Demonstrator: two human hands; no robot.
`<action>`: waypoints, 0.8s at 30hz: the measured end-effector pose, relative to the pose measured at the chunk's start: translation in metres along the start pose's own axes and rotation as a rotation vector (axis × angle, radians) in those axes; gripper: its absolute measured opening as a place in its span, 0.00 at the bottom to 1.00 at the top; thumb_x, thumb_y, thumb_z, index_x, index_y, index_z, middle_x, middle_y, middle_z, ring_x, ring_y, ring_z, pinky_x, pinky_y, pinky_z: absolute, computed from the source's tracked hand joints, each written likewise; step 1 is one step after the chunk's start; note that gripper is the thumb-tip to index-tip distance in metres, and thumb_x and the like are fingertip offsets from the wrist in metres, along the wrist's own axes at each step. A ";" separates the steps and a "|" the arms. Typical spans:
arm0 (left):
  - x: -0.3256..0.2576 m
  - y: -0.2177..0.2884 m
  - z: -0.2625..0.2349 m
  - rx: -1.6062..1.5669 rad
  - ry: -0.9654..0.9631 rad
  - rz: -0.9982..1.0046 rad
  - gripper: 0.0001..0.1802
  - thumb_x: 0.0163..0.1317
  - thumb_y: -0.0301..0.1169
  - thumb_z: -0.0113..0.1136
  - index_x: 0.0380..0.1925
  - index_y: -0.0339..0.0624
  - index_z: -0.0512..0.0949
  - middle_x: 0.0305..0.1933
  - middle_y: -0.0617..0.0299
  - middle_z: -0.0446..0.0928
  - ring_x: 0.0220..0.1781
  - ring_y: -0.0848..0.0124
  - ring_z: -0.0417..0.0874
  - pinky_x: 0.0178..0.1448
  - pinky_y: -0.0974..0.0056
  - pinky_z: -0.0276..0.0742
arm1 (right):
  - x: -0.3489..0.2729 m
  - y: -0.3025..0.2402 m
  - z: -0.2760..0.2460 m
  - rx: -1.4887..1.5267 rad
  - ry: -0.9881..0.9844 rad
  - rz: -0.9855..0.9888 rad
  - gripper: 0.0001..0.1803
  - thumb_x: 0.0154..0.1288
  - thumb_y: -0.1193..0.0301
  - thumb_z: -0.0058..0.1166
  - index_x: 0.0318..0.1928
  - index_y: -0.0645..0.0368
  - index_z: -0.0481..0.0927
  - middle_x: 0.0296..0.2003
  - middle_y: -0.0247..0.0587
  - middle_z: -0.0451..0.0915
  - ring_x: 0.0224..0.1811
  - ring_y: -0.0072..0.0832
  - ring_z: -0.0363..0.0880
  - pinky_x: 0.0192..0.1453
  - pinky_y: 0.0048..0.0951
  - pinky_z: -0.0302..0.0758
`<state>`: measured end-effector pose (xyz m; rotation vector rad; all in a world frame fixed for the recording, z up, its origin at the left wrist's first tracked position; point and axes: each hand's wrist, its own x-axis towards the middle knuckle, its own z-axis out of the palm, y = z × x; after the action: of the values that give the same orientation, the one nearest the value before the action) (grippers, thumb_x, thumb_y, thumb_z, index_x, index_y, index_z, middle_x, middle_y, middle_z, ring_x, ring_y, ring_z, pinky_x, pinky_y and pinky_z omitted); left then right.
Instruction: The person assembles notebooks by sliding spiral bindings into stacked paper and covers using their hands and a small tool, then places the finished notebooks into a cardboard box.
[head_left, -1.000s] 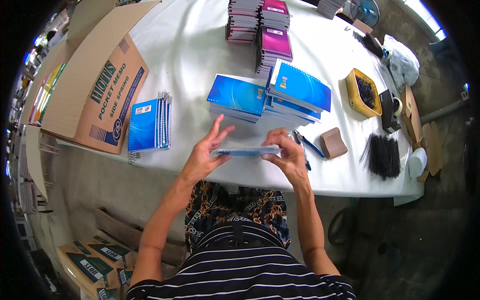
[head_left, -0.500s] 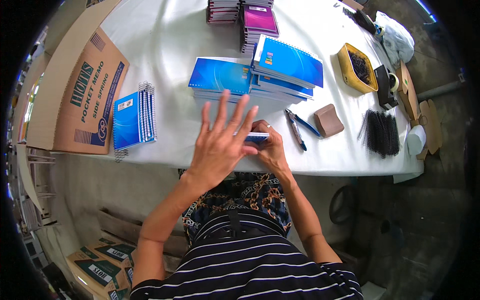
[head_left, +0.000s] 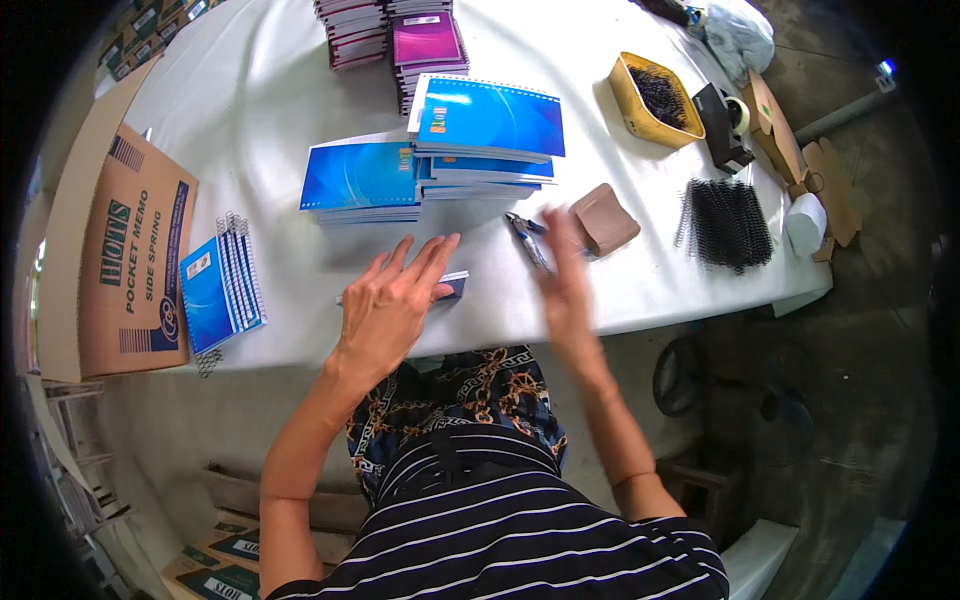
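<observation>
My left hand (head_left: 392, 300) lies flat, fingers spread, on a small blue notebook (head_left: 452, 287) near the front edge of the white table (head_left: 250, 120); only the notebook's right end shows. My right hand (head_left: 566, 285) is blurred, open and empty, just below the blue-handled pliers (head_left: 527, 237) and a brown pad (head_left: 604, 219). Two stacks of blue spiral notebooks (head_left: 362, 180) (head_left: 488, 125) lie right behind the hands.
A few blue spiral pads (head_left: 220, 290) lean beside a cardboard box (head_left: 125, 250) at the left. Purple notebook stacks (head_left: 425, 45) stand at the back. A yellow tray (head_left: 655, 95), tape dispenser (head_left: 725, 120) and black binding coils (head_left: 725, 222) lie at the right.
The small notebook, held up between both hands, now lies on the table under my left palm. My right hand has let go and moved right toward the pliers.
</observation>
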<state>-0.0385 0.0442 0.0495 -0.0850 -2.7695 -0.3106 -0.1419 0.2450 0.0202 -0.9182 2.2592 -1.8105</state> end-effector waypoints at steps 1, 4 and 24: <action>0.002 0.001 0.001 -0.011 0.002 0.007 0.29 0.63 0.40 0.61 0.64 0.45 0.71 0.60 0.62 0.79 0.58 0.55 0.81 0.56 0.55 0.79 | -0.020 -0.008 0.028 -0.049 -0.086 -0.016 0.47 0.54 0.93 0.39 0.76 0.62 0.46 0.76 0.53 0.49 0.79 0.43 0.47 0.80 0.38 0.46; 0.002 -0.001 0.002 -0.005 0.001 0.009 0.32 0.62 0.37 0.62 0.67 0.48 0.68 0.60 0.63 0.78 0.60 0.56 0.80 0.58 0.55 0.78 | -0.039 -0.022 0.074 0.025 -0.215 -0.028 0.52 0.48 0.93 0.41 0.77 0.64 0.39 0.77 0.60 0.39 0.80 0.47 0.37 0.81 0.39 0.38; -0.006 0.000 -0.003 -0.027 -0.026 -0.018 0.34 0.61 0.36 0.62 0.69 0.48 0.66 0.59 0.59 0.79 0.59 0.55 0.81 0.59 0.52 0.78 | 0.130 0.125 -0.250 -1.243 0.350 0.337 0.09 0.64 0.66 0.56 0.40 0.57 0.82 0.40 0.57 0.83 0.45 0.54 0.82 0.49 0.50 0.77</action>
<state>-0.0318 0.0439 0.0498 -0.0710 -2.7940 -0.3540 -0.4051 0.4060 0.0135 -0.1922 3.4470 -0.2821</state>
